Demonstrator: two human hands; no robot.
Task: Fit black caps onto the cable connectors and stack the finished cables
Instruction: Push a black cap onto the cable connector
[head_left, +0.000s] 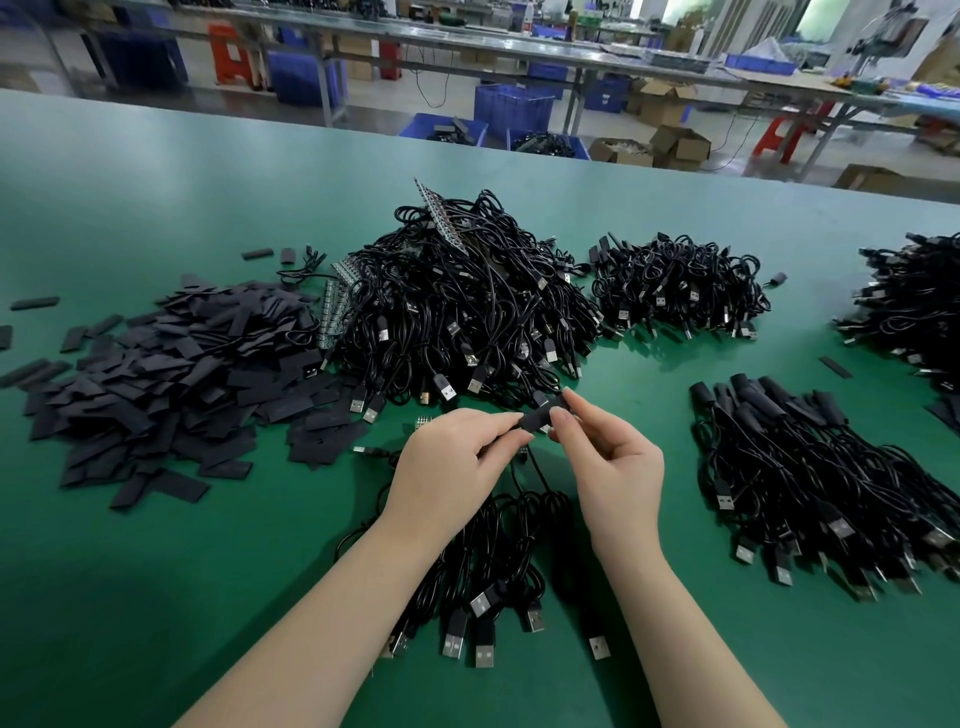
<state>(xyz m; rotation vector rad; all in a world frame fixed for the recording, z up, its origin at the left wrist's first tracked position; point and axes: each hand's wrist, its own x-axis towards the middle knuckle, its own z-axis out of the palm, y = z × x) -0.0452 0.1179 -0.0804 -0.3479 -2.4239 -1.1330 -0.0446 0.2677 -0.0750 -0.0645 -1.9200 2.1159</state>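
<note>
Both of my hands met over the green table (156, 597), pinching one black cap (540, 418) between them. My left hand (447, 467) held its near end between thumb and forefinger, the other fingers curled under; my right hand (608, 462) gripped the far end the same way, thumb on top. Whether a connector already sat inside the cap I could not tell, since my fingertips hid its ends. Several thin black cables hung from below my left fingers and ran toward me into a small bundle of USB cables (493, 587) lying between my forearms, plugs pointing at me. Just beyond my fingers rose the big tangled heap of uncapped cables (467, 306). Left of my left hand spread a loose pile of flat black caps (171, 369). Right of my right hand lay the stack of finished cables (810, 467), capped ends away from me. Farther off to the right sat another smaller heap of cables (680, 286).
</note>
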